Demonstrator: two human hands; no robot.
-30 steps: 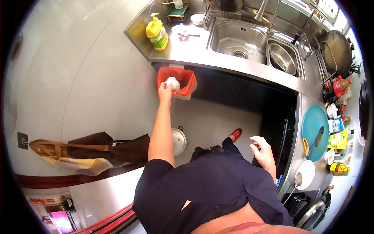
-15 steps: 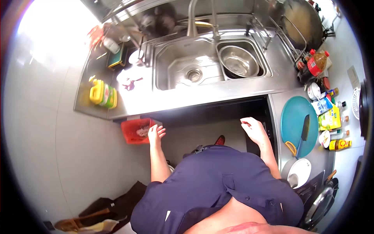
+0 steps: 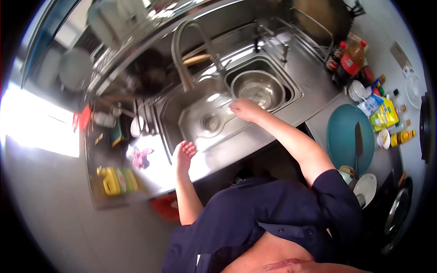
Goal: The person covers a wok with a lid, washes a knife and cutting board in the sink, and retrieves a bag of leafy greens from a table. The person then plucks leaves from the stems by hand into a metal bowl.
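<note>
Near the round metal basin (image 3: 257,89)

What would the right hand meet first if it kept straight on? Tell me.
Probably the faucet: its spout lies in line with the right hand, across the sink. Height is unclear, so it could pass underneath.

Red bin (image 3: 164,209): partly covered by the counter's (image 3: 236,153) front edge and the left forearm (image 3: 188,196). Pink item (image 3: 140,157), near the counter's left end: blurred, unidentified. Yellow jug (image 3: 117,181): label illegible. Large pan (image 3: 321,19): cropped by the upper edge. Right hand (image 3: 246,110): fingers partly hidden, contact with the metal bowl (image 3: 258,90) not determinable.
</note>
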